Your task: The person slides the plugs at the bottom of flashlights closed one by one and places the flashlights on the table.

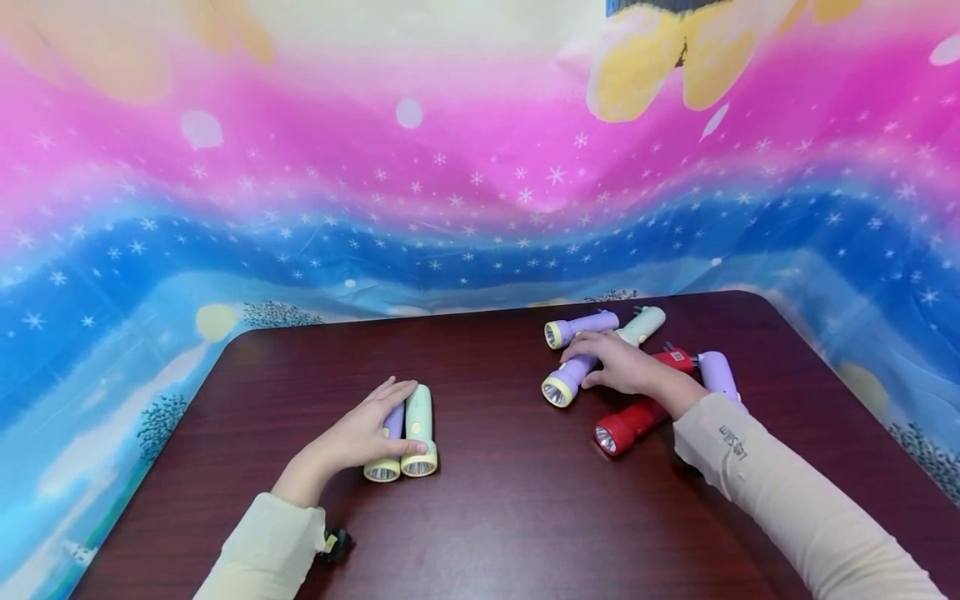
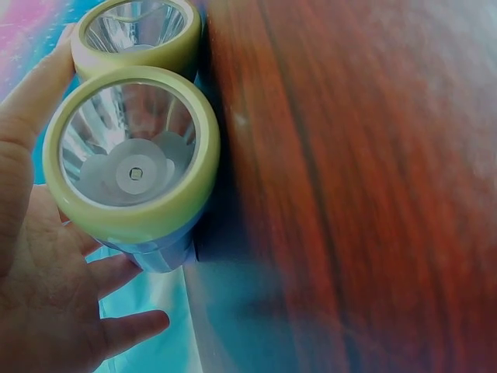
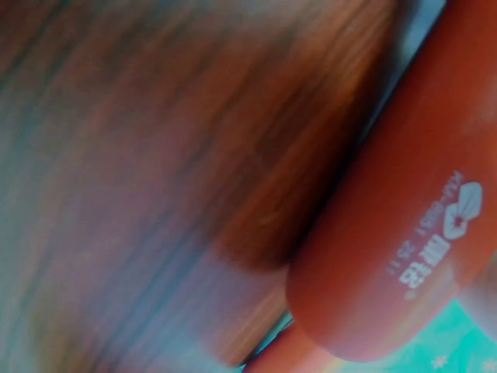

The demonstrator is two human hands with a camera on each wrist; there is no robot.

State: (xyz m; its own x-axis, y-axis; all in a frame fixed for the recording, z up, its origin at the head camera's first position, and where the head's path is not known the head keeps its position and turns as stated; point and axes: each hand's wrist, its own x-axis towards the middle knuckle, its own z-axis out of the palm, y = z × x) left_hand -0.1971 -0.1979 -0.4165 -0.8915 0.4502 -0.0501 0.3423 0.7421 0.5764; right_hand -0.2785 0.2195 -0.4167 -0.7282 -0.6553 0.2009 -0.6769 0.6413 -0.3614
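Two flashlights lie side by side at the left, one mint green (image 1: pixel 419 421) and one purple (image 1: pixel 393 422), yellow-rimmed lenses toward me. My left hand (image 1: pixel 367 432) rests over the pair, thumb across the green one's head and fingers stretched toward the tails. The left wrist view shows its fingers (image 2: pixel 133 325) spread beside the purple flashlight's lens (image 2: pixel 132 148). Over at the right, my right hand (image 1: pixel 617 363) grips another purple flashlight (image 1: pixel 566 382) by its body, fingers over the far side and thumb on the near side. A red flashlight (image 1: pixel 626 425) lies partly under that wrist; its printed body (image 3: pixel 388 225) fills the right wrist view.
Behind the right hand lie a further purple flashlight (image 1: pixel 588 326) and a mint green one (image 1: pixel 643 325). One more purple flashlight (image 1: pixel 717 373) sits beyond the right cuff. A small black object (image 1: pixel 339 546) is by the left cuff. A patterned cloth (image 1: pixel 480 183) hangs around the dark wooden table (image 1: pixel 487 517).
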